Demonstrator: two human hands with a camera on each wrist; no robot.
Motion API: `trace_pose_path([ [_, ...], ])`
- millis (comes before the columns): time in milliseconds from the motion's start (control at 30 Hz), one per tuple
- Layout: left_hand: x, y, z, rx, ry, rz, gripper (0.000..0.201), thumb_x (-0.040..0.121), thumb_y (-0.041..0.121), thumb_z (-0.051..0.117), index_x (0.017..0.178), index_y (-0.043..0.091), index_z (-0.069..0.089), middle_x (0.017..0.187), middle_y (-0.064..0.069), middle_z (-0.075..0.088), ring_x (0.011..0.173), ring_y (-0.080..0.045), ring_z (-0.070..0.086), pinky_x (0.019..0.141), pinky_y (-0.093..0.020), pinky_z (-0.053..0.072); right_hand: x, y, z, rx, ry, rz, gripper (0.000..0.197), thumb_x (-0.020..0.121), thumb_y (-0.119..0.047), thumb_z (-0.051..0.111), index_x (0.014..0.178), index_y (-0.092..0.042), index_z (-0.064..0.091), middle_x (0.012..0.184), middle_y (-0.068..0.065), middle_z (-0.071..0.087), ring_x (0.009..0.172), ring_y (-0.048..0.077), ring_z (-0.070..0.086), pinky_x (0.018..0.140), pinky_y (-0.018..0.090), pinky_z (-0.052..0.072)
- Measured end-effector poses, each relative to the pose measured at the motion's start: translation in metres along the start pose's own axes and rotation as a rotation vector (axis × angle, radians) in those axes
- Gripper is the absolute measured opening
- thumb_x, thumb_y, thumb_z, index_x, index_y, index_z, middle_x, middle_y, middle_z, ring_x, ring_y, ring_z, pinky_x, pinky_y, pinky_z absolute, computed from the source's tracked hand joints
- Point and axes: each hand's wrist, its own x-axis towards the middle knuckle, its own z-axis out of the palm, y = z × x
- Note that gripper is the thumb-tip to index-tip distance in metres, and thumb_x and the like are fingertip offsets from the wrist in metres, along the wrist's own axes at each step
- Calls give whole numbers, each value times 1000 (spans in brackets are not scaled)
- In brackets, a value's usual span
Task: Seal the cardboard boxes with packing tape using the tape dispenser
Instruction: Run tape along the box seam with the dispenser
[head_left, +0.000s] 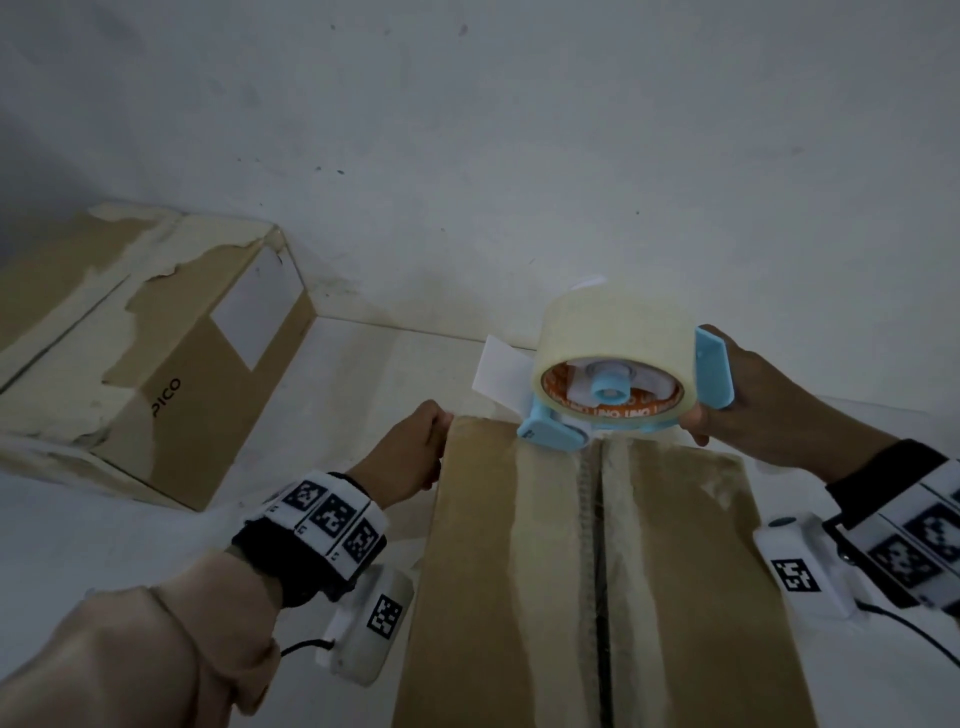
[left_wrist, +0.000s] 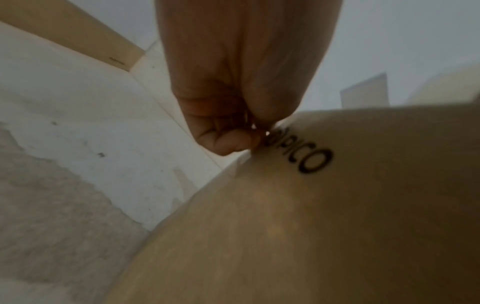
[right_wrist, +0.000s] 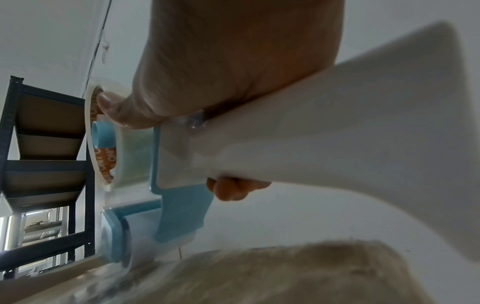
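A brown cardboard box (head_left: 467, 571) stands in front of me, its flaps closed along a centre seam (head_left: 600, 545) edged with old tape residue. My right hand (head_left: 701, 421) grips the blue tape dispenser (head_left: 714, 369), which carries a clear tape roll (head_left: 613, 332). The dispenser's front end (head_left: 550, 434) sits on the box's far edge at the seam. In the right wrist view the right hand (right_wrist: 168, 144) wraps the dispenser (right_wrist: 182, 205) above the box (right_wrist: 285, 273). My left hand (head_left: 439, 431) holds the far left corner, fingers curled. In the left wrist view the left hand (left_wrist: 257, 135) meets the box (left_wrist: 311, 226) near its PICO print.
A second cardboard box (head_left: 182, 364) with torn tape patches lies on the floor to the left. A white paper label (head_left: 498, 371) shows behind the near box. The white wall (head_left: 519, 156) is close behind. A dark metal shelf rack (right_wrist: 46, 144) stands off to one side.
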Motion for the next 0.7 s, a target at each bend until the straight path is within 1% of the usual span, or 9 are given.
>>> trace_pose_path([
  [133,-5,-5,9,-21,56,28,29,100,11,25,72,14,29,64,2,40,56,-10,29,51,-17,31,0,0,0,-40,7,-7,70,53,-80,60,99,-29,45,86,-26,58,59,1,60,45,18,49],
  [233,-7,-13,13,-30,66,39,16,100,24,24,99,10,32,67,-4,45,57,-15,41,60,-27,39,0,0,-1,-58,18,4,66,53,-75,63,98,-29,45,85,-25,59,57,2,60,44,17,48],
  [367,-9,-15,13,85,-11,-118,46,98,37,19,134,9,18,74,-4,50,65,-17,50,61,-29,45,-1,0,-1,-65,21,5,57,51,-81,59,95,-46,46,77,-12,60,55,3,60,44,18,48],
  [433,-9,-12,7,99,-26,-182,54,97,45,21,143,17,11,89,-7,56,78,-22,55,72,-34,49,-2,-1,-1,-72,30,-2,57,51,-72,65,94,-41,45,77,-6,56,55,2,60,44,16,47],
  [500,-14,-4,-1,150,8,-143,54,97,43,26,144,19,15,110,-11,58,94,-24,55,83,-36,47,-1,-1,-1,-70,29,8,54,53,-62,64,94,-35,42,79,0,54,56,1,60,44,15,47],
  [533,-20,1,-4,159,31,-94,48,98,43,25,139,18,28,112,-7,56,99,-20,52,87,-34,43,-2,0,-1,-61,24,7,55,53,-64,65,95,-35,43,80,1,54,57,1,60,44,15,47],
  [567,-27,7,-5,145,36,-44,42,97,45,23,126,22,42,109,1,54,102,-16,49,90,-31,40,-2,0,-1,-59,18,8,58,52,-70,65,96,-38,45,83,2,54,59,2,61,45,16,48],
  [633,-43,19,-3,72,-89,-11,44,90,60,26,112,30,49,112,11,53,110,-10,49,96,-28,40,-4,1,-1,-50,24,13,51,53,-71,65,96,-50,47,87,3,53,63,3,61,46,18,49],
  [700,-48,20,2,180,-184,9,67,81,68,41,133,25,41,129,6,53,117,-13,51,99,-30,43,-5,2,-1,-36,25,24,55,51,-69,66,96,-46,46,88,1,54,66,6,62,47,22,51],
])
